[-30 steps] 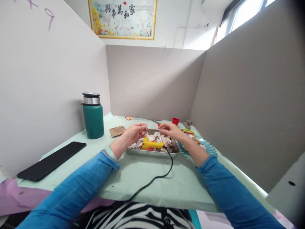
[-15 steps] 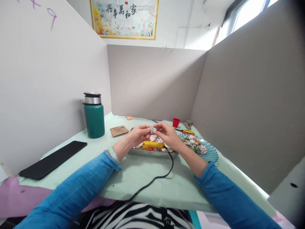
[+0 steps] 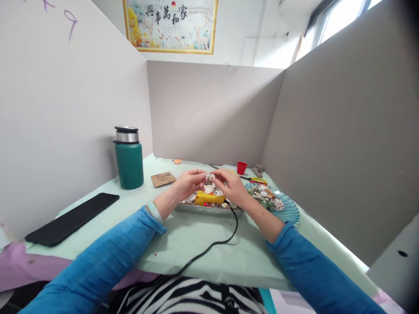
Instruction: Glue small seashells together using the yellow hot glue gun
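Over the near tray, my left hand (image 3: 189,184) and my right hand (image 3: 231,186) meet fingertip to fingertip. Pinched between them is a small white shell-like piece (image 3: 210,176), too small to tell whether it is one part or two. Both hands are closed on it, and the fingers partly cover it. Just below lies a yellow hot glue gun (image 3: 210,199) on top of a shallow metal tray (image 3: 209,211) full of shells and small stones. Its black cord (image 3: 212,245) curves toward the table's front edge.
To the right, a blue ribbed plate (image 3: 291,210) bears shells and stones. Behind it are yellow-handled scissors (image 3: 258,180) and a red cup (image 3: 242,168). On the left stand a green bottle (image 3: 129,165), a brown card (image 3: 163,179) and a black phone-like slab (image 3: 73,219). Grey partitions (image 3: 212,111) enclose the table.
The white piece has turned slightly between my fingertips, which sit a little closer together. Both arms stay almost in place, and the glue gun has not moved.
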### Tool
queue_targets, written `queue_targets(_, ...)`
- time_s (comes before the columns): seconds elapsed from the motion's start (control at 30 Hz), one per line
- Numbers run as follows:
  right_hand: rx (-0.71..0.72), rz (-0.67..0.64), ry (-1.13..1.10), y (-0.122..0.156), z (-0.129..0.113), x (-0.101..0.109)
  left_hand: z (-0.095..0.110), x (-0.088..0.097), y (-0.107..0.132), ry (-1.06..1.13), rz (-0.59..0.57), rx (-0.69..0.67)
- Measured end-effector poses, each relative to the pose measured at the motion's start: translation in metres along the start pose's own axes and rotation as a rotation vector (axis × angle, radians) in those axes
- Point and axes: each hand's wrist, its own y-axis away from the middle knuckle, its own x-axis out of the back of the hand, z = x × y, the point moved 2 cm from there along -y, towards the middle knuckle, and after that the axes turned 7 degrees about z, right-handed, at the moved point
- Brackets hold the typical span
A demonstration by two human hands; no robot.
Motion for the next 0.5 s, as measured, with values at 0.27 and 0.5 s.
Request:
queue_targets(0.27,-0.156,0.06,-0.176,0.002,0.008,-0.003,0.006,-0.002,0.004,-0.252,0.117,-0.157)
queue_targets(0.5,-0.137,0.079,-0.126,0.003,0.011,-0.005,0.012,-0.008,0.006,-0.429,0.183,-0.328)
